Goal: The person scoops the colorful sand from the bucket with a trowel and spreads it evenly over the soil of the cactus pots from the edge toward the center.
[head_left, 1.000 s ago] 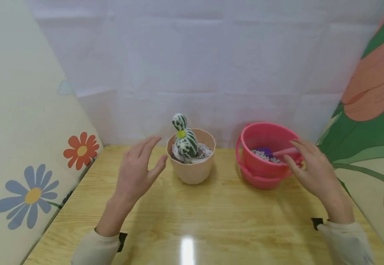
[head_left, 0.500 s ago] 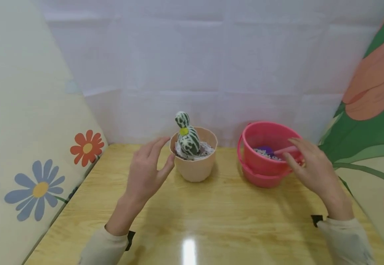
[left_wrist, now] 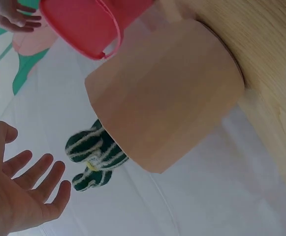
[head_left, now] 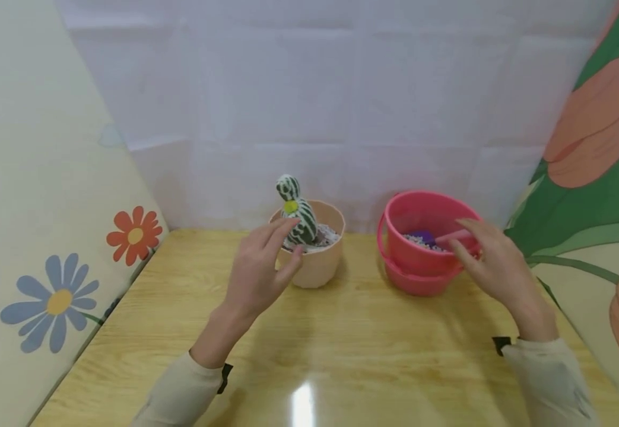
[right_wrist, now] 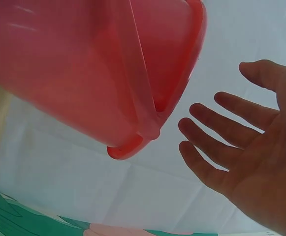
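Wooden table: pale, yellowish grain fills the lower half of the head view, with a bright glare patch at bottom centre.
Back wall: a creased white sheet spans the upper middle.
Left panel: cream, printed with a red flower and, lower, a blue one.
Right panel: large green leaves and salmon petals along the right edge.
Peach pot: stands upright at centre, near the sheet; a striped green-and-white toy cactus leans left in it.
Pink bucket: right of centre, holding pale granules and a purple-headed tool.
Left hand: fingers apart, holding nothing, just beside the cactus and pot.
Right hand: fingers spread, holding nothing, just beside the bucket's right rim.
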### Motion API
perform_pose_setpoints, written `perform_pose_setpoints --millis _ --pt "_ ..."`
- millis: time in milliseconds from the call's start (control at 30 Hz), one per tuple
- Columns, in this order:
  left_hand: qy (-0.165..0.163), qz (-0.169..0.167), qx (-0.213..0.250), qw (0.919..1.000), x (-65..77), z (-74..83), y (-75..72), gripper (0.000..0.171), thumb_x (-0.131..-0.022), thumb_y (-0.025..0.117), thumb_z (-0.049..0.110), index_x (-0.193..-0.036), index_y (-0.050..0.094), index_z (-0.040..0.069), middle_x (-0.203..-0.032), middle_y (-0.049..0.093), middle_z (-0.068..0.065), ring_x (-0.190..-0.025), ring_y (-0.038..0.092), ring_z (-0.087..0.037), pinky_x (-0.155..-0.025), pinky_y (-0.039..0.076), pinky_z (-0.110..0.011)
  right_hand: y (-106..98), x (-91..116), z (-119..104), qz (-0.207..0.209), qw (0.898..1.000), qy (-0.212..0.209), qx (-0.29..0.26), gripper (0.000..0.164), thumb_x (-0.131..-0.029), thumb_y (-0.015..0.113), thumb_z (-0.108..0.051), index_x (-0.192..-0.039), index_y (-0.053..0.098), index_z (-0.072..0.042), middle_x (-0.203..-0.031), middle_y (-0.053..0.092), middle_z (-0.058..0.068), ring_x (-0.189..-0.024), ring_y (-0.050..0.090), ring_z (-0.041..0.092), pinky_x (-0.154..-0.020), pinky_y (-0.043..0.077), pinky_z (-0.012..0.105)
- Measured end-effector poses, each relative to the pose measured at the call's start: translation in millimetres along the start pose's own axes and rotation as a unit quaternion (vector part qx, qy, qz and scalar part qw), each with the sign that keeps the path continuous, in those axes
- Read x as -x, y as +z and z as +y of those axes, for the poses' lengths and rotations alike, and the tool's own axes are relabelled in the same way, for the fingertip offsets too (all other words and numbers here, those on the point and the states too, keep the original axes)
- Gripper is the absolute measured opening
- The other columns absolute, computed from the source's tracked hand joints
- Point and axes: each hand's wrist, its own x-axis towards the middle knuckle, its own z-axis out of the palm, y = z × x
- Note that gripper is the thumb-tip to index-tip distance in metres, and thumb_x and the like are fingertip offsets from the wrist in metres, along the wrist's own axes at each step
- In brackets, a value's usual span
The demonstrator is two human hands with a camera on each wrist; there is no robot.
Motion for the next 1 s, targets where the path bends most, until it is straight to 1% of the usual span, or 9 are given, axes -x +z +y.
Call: perform_pose_setpoints --millis 67,300,467,567,667,800,867,933,1000 --pt "0.002 -0.013 0.016 0.9998 -3.7 3.4 7.8 0.044 -0.096 0.065 0.022 -0.136 0.062 0.004 -0.129 0.065 -0.014 -0.112 0.063 -0.031 -0.091 0.054 -0.051 0.3 -1.3 1.3 -0.003 1.000 0.002 0.000 0.050 -0.103 0.063 -0.030 -0.141 0.053 0.001 -0.132 0.058 0.026 -0.117 0.054 0.045 -0.095 0.046 0.068" --pt "0.008 -0.036 0.058 0.9976 -12.5 16.1 32.0 0.046 -0.095 0.069 0.016 -0.139 0.059 0.006 -0.130 0.063 -0.013 -0.104 0.064 -0.027 -0.070 0.060 -0.041 0.6 -3.9 4.9 -0.009 1.000 0.009 0.002 0.051 -0.104 0.061 -0.032 -0.143 0.052 0.001 -0.134 0.057 0.026 -0.116 0.054 0.044 -0.094 0.047 0.068" --pt "0.025 -0.035 0.073 0.9964 -17.4 22.0 48.9 0.045 -0.094 0.071 0.013 -0.137 0.060 0.004 -0.127 0.064 -0.013 -0.114 0.062 -0.029 -0.081 0.060 -0.042 0.8 -3.6 8.6 -0.012 1.000 0.019 -0.003 0.051 -0.104 0.060 -0.031 -0.144 0.052 -0.001 -0.136 0.056 0.025 -0.118 0.053 0.044 -0.094 0.047 0.068" --pt "0.023 -0.038 0.089 0.9950 -20.6 25.0 58.2 0.044 -0.095 0.069 0.012 -0.137 0.060 0.004 -0.124 0.065 -0.011 -0.113 0.063 -0.026 -0.087 0.058 -0.038 1.1 -5.1 10.4 -0.013 1.000 0.019 -0.001 0.051 -0.104 0.060 -0.031 -0.144 0.052 0.000 -0.136 0.056 0.026 -0.119 0.052 0.045 -0.094 0.047 0.068" --pt "0.011 -0.049 0.093 0.9944 -21.9 30.1 65.6 0.043 -0.096 0.067 0.017 -0.137 0.060 0.007 -0.122 0.066 -0.009 -0.105 0.065 -0.022 -0.082 0.058 -0.034 0.5 -6.2 12.4 -0.010 1.000 0.019 0.002 0.050 -0.103 0.062 -0.029 -0.143 0.053 0.001 -0.134 0.057 0.027 -0.120 0.052 0.046 -0.095 0.046 0.068" --pt "-0.018 -0.079 0.117 0.9897 -22.4 39.0 73.3 0.042 -0.098 0.064 0.021 -0.139 0.058 0.011 -0.126 0.065 -0.007 -0.106 0.064 -0.020 -0.079 0.058 -0.033 -0.8 -6.2 16.1 -0.002 1.000 0.017 0.004 0.049 -0.102 0.066 -0.026 -0.141 0.055 0.002 -0.131 0.059 0.028 -0.119 0.053 0.047 -0.095 0.045 0.068" --pt "-0.041 -0.097 0.152 0.9828 -23.5 43.7 77.2 0.042 -0.099 0.064 0.020 -0.140 0.058 0.011 -0.128 0.065 -0.007 -0.109 0.063 -0.020 -0.083 0.057 -0.033 -1.0 -6.0 17.9 0.000 1.000 0.014 0.004 0.049 -0.101 0.067 -0.025 -0.140 0.055 0.003 -0.132 0.058 0.028 -0.120 0.052 0.047 -0.095 0.045 0.069" --pt "-0.075 -0.117 0.194 0.9712 -24.9 48.6 82.3 0.042 -0.100 0.064 0.019 -0.140 0.058 0.012 -0.128 0.065 -0.006 -0.111 0.063 -0.020 -0.084 0.057 -0.032 -0.9 -5.8 19.9 0.000 1.000 0.012 0.004 0.049 -0.100 0.068 -0.025 -0.139 0.056 0.003 -0.132 0.058 0.028 -0.119 0.053 0.047 -0.094 0.046 0.068" --pt "-0.118 -0.137 0.250 0.9512 -26.7 53.7 89.2 0.041 -0.101 0.064 0.022 -0.140 0.058 0.013 -0.128 0.066 -0.005 -0.109 0.064 -0.019 -0.085 0.057 -0.031 -0.7 -5.2 21.7 -0.001 1.000 0.012 0.004 0.050 -0.100 0.068 -0.026 -0.138 0.056 0.004 -0.133 0.057 0.029 -0.120 0.052 0.048 -0.094 0.046 0.069"
